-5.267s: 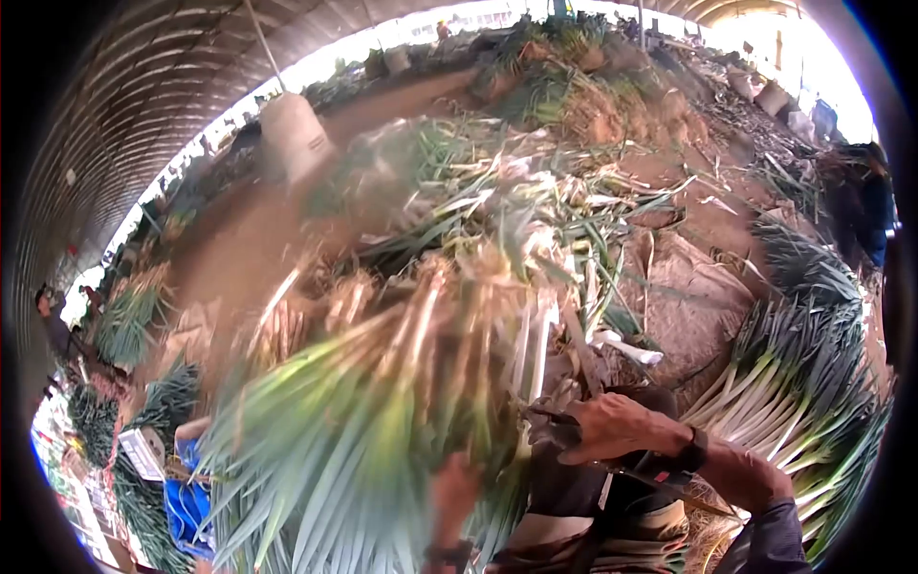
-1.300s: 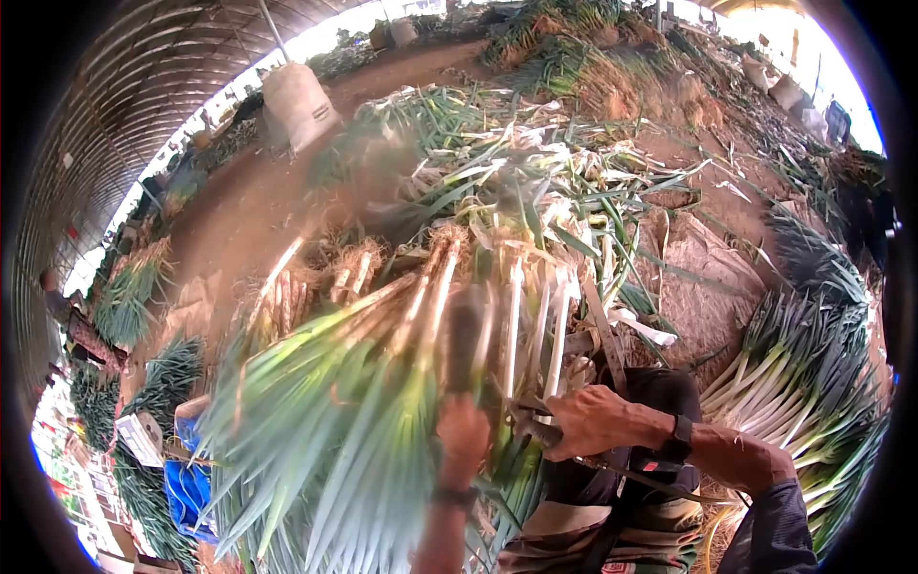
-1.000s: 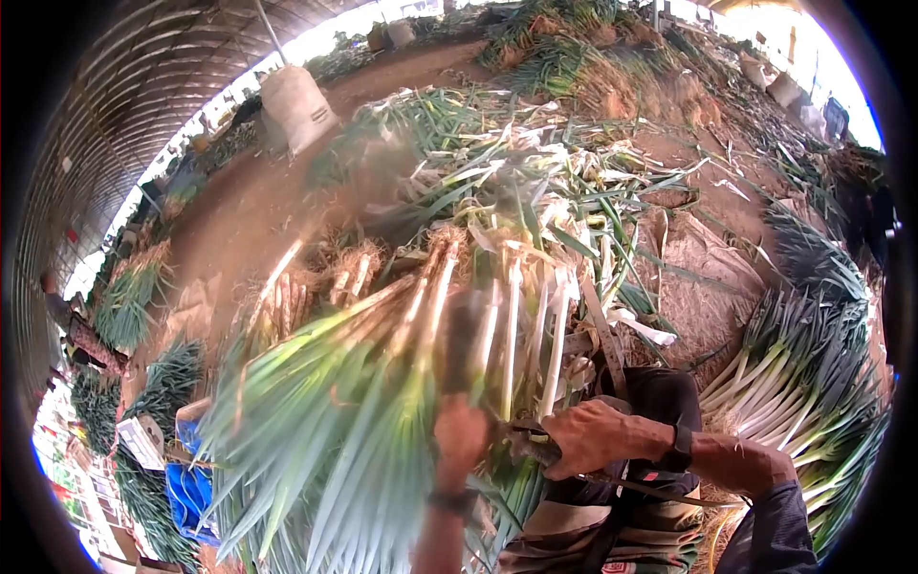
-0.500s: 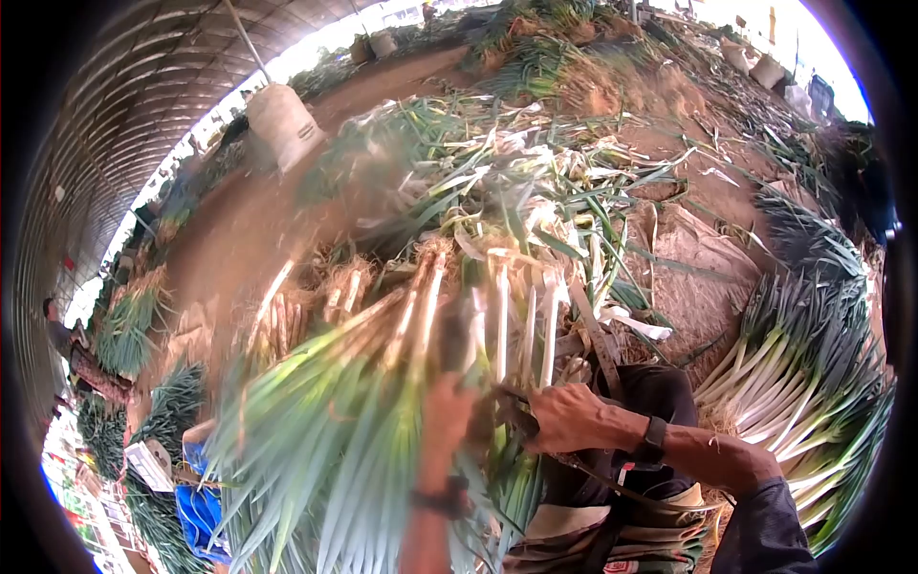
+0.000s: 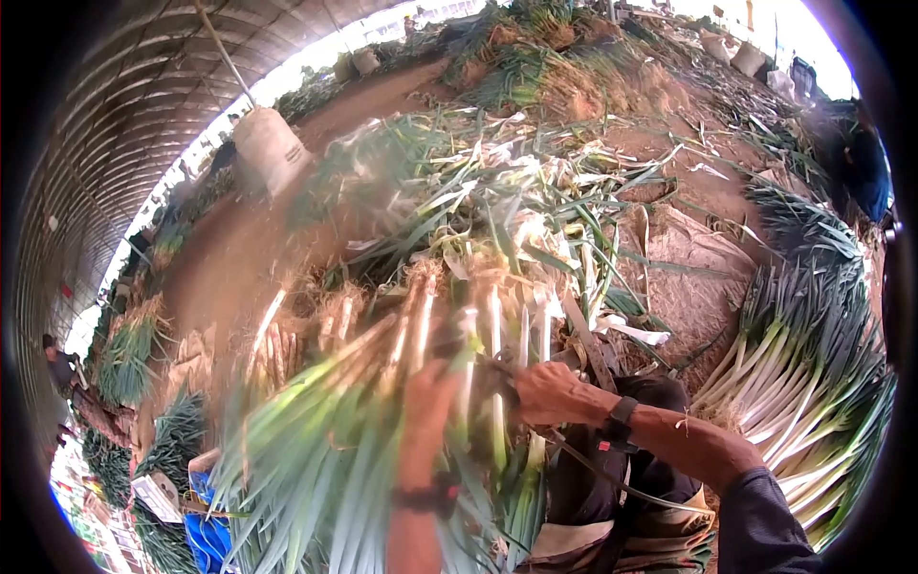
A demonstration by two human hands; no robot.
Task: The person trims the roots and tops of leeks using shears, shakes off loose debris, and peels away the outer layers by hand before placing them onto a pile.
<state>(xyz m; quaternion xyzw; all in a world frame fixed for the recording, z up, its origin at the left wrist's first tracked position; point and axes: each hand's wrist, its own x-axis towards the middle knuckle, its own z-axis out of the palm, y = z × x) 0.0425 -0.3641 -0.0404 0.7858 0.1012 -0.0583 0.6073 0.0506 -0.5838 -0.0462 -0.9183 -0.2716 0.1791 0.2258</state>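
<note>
- Closely curled, the fingers of our right hand (image 5: 557, 394) hold a dark object (image 5: 497, 374), its shape blurred.
- Our left hand (image 5: 430, 386) is blurred over the long green onions (image 5: 330, 478); we cannot tell how its fingers close.
- These onions fan out before us, roots away, green leaves toward us.
- To our right we have another onion pile (image 5: 789, 383).
- Beyond our hands lie loose leaves (image 5: 564, 206); farther off, to the left, stands a pale sack (image 5: 272, 151).
</note>
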